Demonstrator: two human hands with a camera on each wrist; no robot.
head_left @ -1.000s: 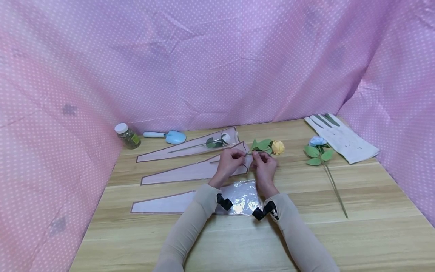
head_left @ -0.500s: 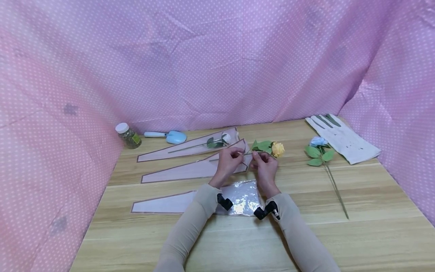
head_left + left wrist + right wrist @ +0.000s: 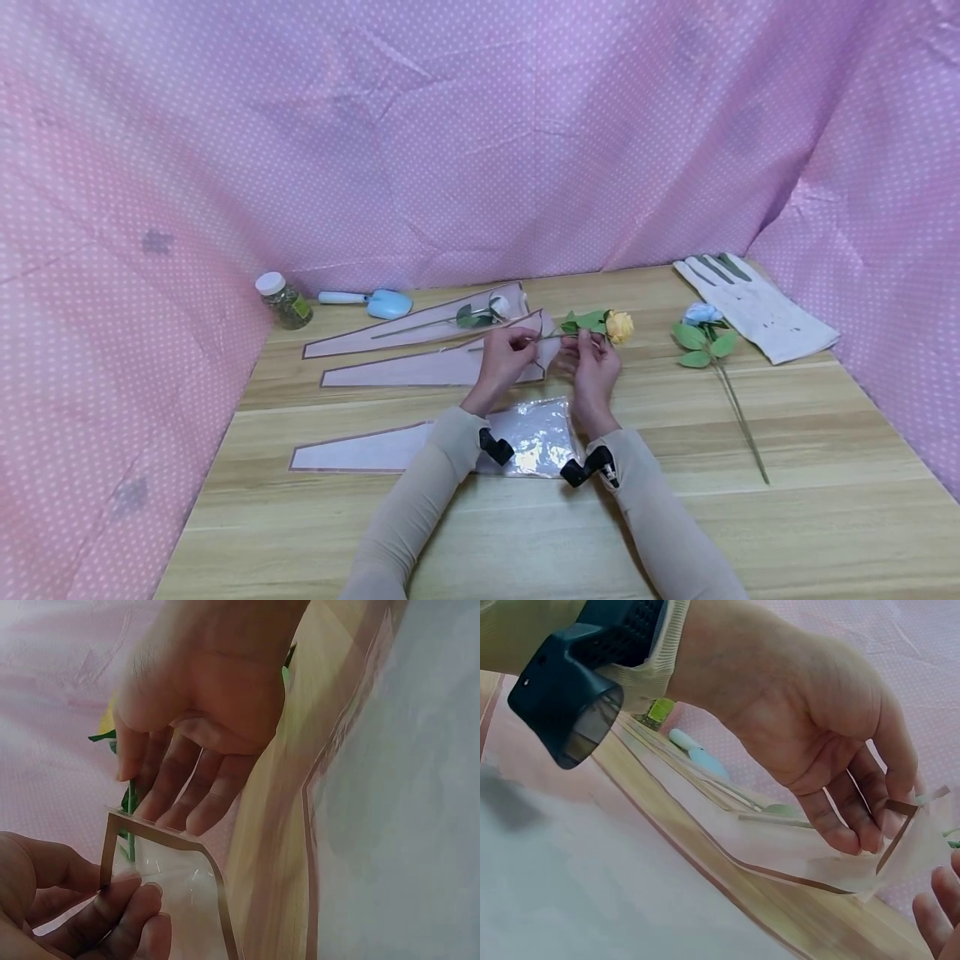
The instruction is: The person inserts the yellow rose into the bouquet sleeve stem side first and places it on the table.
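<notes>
My left hand [image 3: 504, 367] pinches the mouth of a clear flower sleeve [image 3: 405, 367] with a brown border, the middle one of three. In the right wrist view the left hand [image 3: 802, 727] has thumb and fingers at the border's corner. A yellow rose [image 3: 619, 327] with green leaves lies at the sleeve's mouth, its bloom outside and its lower stem [image 3: 776, 820] inside the film. My right hand [image 3: 596, 375] holds the stem just below the leaves. In the left wrist view the right hand [image 3: 202, 720] has thumb and forefinger at the stem, other fingers loosely bent.
Behind, a white rose [image 3: 500, 307] lies in another sleeve [image 3: 337, 343]. A third sleeve [image 3: 360, 450] lies flat in front, under the forearms. At right are a blue rose [image 3: 702, 313] and a white glove [image 3: 772, 321]. A jar [image 3: 285, 302] and blue trowel [image 3: 388, 304] stand back left.
My right hand and the yellow rose have shifted slightly right. The middle sleeve's narrow end has moved right and away from me. My left hand stays at the sleeve's mouth.
</notes>
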